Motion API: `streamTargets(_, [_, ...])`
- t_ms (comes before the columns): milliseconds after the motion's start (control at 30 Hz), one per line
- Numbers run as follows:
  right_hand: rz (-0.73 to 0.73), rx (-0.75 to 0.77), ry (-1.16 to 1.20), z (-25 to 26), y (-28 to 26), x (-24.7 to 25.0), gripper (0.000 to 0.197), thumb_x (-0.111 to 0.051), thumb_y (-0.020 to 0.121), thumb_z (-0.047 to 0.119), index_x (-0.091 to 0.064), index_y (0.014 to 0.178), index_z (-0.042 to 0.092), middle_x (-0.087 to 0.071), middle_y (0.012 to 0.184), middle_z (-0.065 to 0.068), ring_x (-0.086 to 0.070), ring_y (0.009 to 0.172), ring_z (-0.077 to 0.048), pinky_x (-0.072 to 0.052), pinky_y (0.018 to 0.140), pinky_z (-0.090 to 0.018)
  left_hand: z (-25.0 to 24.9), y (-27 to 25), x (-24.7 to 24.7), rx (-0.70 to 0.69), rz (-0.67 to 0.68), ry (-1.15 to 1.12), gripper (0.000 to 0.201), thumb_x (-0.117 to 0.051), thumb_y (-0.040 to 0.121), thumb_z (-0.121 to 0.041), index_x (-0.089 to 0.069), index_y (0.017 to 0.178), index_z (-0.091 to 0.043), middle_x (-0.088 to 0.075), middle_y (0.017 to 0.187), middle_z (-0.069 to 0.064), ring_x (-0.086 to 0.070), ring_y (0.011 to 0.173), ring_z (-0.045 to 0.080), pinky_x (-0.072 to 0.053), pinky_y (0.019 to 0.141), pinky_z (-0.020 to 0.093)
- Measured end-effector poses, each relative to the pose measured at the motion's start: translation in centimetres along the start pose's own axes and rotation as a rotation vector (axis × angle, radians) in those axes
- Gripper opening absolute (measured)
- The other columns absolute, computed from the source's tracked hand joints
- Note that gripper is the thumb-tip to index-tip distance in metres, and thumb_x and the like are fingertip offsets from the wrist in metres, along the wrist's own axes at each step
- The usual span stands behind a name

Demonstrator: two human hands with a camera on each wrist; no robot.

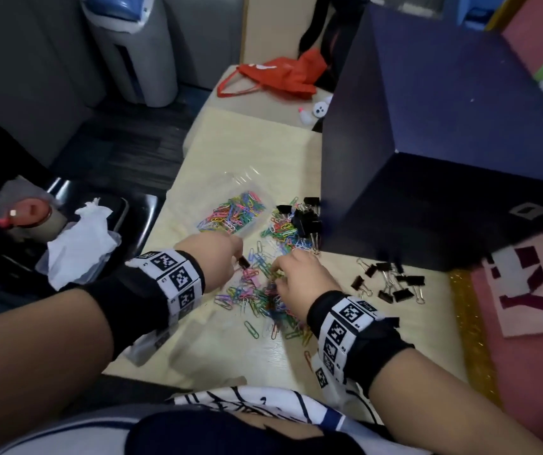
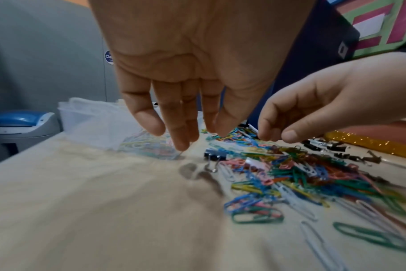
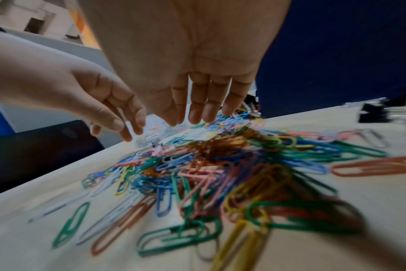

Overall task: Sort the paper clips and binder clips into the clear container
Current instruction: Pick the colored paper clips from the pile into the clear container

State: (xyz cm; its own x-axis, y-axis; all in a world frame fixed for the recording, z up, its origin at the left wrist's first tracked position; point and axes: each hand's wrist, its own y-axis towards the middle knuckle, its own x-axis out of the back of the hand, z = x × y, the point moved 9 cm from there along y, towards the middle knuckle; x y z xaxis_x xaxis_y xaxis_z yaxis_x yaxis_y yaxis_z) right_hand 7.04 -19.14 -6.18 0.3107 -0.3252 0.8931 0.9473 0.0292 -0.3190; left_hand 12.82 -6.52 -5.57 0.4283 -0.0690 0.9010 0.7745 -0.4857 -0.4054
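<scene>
A clear container half full of coloured paper clips sits on the cream table. Loose paper clips lie heaped in front of it. My left hand hangs open with straight fingers between container and heap. A black binder clip lies on the table beside its fingertips. My right hand hovers over the heap with relaxed fingers, nothing visibly held. More binder clips lie by the box and to the right.
A large dark blue box stands on the table's far right, close behind the clips. A black chair with white tissue is at the left past the table edge. An orange bag lies far back. A gold glitter strip borders the right.
</scene>
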Motion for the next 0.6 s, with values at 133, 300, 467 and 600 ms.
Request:
streamTargets(133, [0.039, 0.105, -0.086, 2.7, 1.2, -0.5, 0.032, -0.044, 0.095, 0.022, -0.055, 0.125, 0.020, -0.051, 0.124, -0.005, -0.041, 0.122, -0.027, -0.038, 0.102, -0.040, 0.6, 0.1, -0.9, -0.031, 0.023, 0.039, 0.033, -0.049, 0.091, -0.020, -0.052, 0.123, -0.024, -0.055, 0.120, 0.005, -0.057, 0.107, 0.025, -0.050, 0.086, 0.037])
streamTargets(300, [0.121, 0.134, -0.221, 4.0, 1.3, -2.0, 0.034, -0.043, 0.093, 0.024, -0.052, 0.125, 0.017, -0.050, 0.120, -0.010, -0.045, 0.117, -0.032, -0.039, 0.095, -0.041, -0.5, 0.8, -2.2, -0.087, 0.047, 0.115, 0.037, -0.046, 0.092, -0.014, -0.048, 0.126, -0.029, -0.055, 0.109, 0.007, -0.060, 0.098, 0.030, -0.052, 0.076, 0.040])
streamTargets(467, [0.129, 0.151, -0.277, 3.7, 0.7, -2.7, 0.035, -0.044, 0.090, 0.014, -0.045, 0.125, 0.015, -0.051, 0.121, -0.011, -0.046, 0.115, -0.033, -0.040, 0.091, -0.041, -0.7, 1.3, -3.1, -0.105, 0.037, 0.181, 0.020, -0.049, 0.091, -0.014, -0.050, 0.110, -0.020, -0.051, 0.100, 0.007, -0.061, 0.088, 0.033, -0.045, 0.062, 0.036])
streamTargets(600, [0.106, 0.124, -0.230, 3.1, 0.8, -2.4, 0.032, -0.048, 0.090, 0.013, -0.044, 0.122, 0.016, -0.053, 0.122, -0.009, -0.047, 0.116, -0.031, -0.039, 0.093, -0.040, -0.9, 1.4, -3.3, -0.116, 0.028, 0.186, 0.015, -0.051, 0.091, -0.015, -0.051, 0.105, -0.016, -0.050, 0.100, 0.007, -0.062, 0.084, 0.032, -0.049, 0.062, 0.038])
